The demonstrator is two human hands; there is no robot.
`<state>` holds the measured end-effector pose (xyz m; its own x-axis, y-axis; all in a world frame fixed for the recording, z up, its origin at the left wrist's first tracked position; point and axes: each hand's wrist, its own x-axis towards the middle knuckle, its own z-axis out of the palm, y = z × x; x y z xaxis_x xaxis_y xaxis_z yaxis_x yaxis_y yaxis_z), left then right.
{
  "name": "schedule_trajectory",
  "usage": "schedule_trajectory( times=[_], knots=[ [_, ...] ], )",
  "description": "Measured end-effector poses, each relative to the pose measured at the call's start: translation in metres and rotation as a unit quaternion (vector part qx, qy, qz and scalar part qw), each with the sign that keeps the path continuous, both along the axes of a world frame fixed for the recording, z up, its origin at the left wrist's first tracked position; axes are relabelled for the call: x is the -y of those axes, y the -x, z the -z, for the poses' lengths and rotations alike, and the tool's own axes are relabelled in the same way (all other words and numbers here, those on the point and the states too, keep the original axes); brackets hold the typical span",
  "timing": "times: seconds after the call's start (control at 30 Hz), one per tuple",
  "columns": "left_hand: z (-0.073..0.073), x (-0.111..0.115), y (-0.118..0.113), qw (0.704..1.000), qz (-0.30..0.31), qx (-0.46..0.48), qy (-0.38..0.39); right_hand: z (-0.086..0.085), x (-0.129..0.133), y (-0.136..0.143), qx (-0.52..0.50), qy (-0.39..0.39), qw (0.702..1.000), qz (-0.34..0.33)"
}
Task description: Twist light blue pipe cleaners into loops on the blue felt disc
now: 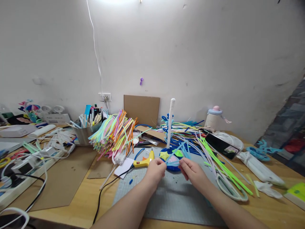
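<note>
Both hands meet over the cutting mat (176,203) with fingertips pinched. My left hand (155,171) is closed on one part of a light blue pipe cleaner (175,163). On its other side, my right hand (192,171) pinches the same light blue strand. Just behind the fingers sits a round dark blue fuzzy base (172,169), partly covered by the strands. It carries a yellow star (164,155) and a bright green shape (178,153). A white fuzzy rod (169,127) rises upright there, with blue curls beside it.
A yellow hot glue gun (144,160) lies left of the hands, its black cord running forward. A large bundle of coloured pipe cleaners (114,135) stands behind it. On the right are scissors (232,189), green pipe cleaners (221,162) and a phone (222,146).
</note>
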<state>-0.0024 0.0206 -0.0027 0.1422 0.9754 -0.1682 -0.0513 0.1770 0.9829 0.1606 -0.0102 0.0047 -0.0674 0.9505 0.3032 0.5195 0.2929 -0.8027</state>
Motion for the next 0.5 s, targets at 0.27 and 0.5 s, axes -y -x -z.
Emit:
schedule_trajectory(
  times=[0.27, 0.5],
  knots=[
    [-0.004, 0.01, 0.002, 0.981, 0.135, 0.117, 0.075, -0.01, 0.009, 0.003, 0.291, -0.325, 0.899, -0.049],
    [-0.009, 0.015, 0.003, 0.963, 0.192, 0.145, 0.125, 0.0, 0.006, 0.001, 0.323, -0.372, 0.868, -0.059]
  ],
)
